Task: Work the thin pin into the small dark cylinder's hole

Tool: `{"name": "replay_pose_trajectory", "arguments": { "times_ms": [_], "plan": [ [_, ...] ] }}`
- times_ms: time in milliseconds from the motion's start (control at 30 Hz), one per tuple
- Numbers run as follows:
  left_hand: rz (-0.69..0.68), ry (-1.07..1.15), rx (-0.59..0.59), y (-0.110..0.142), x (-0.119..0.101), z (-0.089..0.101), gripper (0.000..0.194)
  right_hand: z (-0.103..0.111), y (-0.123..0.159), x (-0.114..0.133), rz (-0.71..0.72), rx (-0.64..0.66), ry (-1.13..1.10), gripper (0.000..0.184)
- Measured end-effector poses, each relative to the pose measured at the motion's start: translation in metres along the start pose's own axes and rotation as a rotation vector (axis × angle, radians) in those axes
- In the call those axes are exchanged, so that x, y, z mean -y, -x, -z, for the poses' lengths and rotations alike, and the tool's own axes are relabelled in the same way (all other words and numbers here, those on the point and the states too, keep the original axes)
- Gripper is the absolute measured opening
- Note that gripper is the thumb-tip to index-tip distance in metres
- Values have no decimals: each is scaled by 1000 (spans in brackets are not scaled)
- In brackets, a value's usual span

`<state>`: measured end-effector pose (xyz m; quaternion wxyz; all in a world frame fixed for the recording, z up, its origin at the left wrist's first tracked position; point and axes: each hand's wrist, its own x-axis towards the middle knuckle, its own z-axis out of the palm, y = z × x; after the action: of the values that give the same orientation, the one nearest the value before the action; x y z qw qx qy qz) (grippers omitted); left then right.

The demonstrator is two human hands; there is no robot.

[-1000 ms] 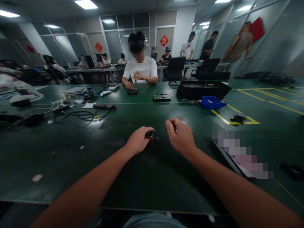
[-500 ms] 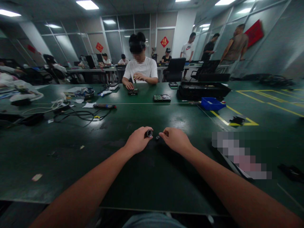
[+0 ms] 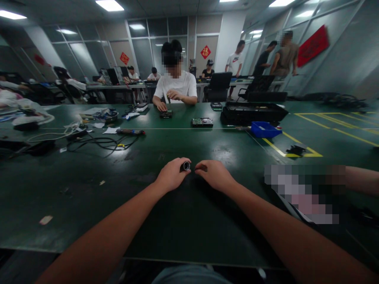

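A short dark tube [image 3: 186, 166] with a shiny round rim is held in my left hand [image 3: 171, 173], its hollow end turned toward me and to the right. My right hand [image 3: 215, 174] hovers just right of the tube, apart from it, with thumb and fingers pinched together. What the pinch holds, if anything, is hidden. Both hands are over the dark green table [image 3: 166, 225]. The small metallic piece seen earlier between the hands does not show now.
Across the table a person [image 3: 175, 85] works on a hard drive [image 3: 166, 114]; another hard drive [image 3: 201, 122] lies nearer. A black case [image 3: 254, 112], a blue bin [image 3: 265, 129], and cables [image 3: 100, 144] lie beyond my hands. Another person's arm [image 3: 361, 180] reaches in at right.
My right hand has come down and left toward the tube, covering the spot of the small metallic piece. My left hand stays almost still. Another person's arm has entered at right.
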<state>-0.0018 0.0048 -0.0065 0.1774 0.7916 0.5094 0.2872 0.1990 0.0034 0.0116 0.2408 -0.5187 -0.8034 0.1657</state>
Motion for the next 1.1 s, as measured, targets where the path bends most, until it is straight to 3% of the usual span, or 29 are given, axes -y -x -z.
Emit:
{"name": "replay_pose_trajectory", "arguments": {
  "times_ms": [167, 567, 1100],
  "plan": [
    [-31, 46, 1, 0, -3, 1, 26, 5, 5, 11, 92, -113, -80, 14],
    [-153, 171, 67, 4, -17, 4, 31, 3, 10, 19, 268, -133, -104, 14],
    [-158, 205, 41, 3, -17, 2, 25, 9, 11, 24, 86, -273, -112, 16]
  ]
}}
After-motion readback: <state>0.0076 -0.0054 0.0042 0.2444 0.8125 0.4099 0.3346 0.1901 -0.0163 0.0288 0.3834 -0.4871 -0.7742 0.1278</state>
